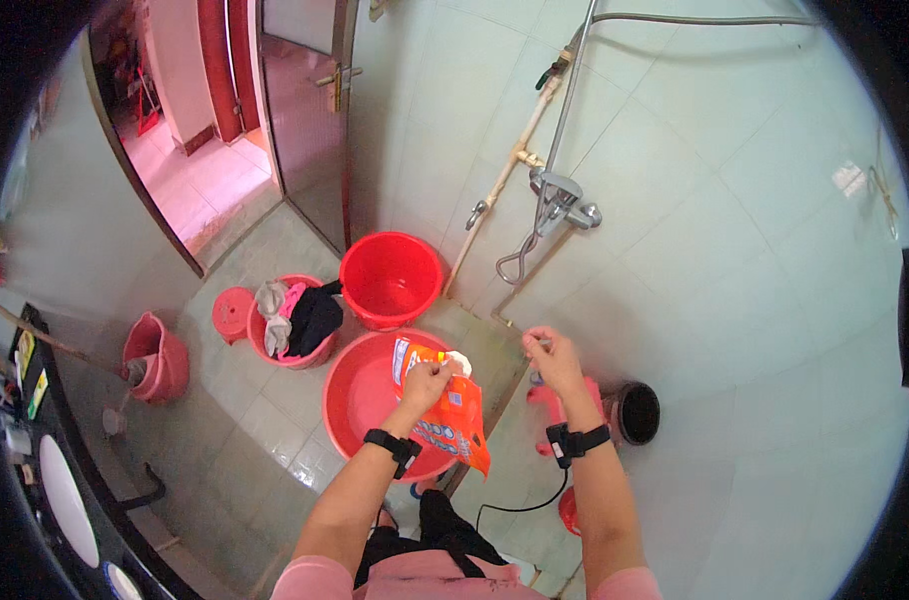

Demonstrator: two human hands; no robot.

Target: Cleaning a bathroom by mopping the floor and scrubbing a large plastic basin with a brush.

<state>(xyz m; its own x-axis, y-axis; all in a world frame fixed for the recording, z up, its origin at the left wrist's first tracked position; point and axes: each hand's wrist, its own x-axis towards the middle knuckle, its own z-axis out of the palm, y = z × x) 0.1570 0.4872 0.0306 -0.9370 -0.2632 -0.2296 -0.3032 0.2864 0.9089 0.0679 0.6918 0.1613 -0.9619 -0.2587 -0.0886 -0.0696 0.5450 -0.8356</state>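
An orange plastic detergent bag (466, 416) hangs from my left hand (427, 386), which grips its upper edge. White powder or lining shows at the bag's opening. Below the bag lies a round pink basin (357, 405), partly hidden by the bag and my arm. My right hand (550, 358) is raised to the right of the bag, thumb and fingertips pinched together; something small and pale may be between them, too small to tell. Behind the basin stands a red bucket (398, 277) with nothing seen in it. A smaller pink tub (323, 352) holds dark, pink and grey clothes (312, 319).
A pink stool (232, 311) and a mop bucket (158, 360) stand at left. Ahead, a shower mixer tap (559, 199) and pipes are on the tiled wall. A dark bin (638, 414) is at right, near a low step. The door (304, 112) stands ajar.
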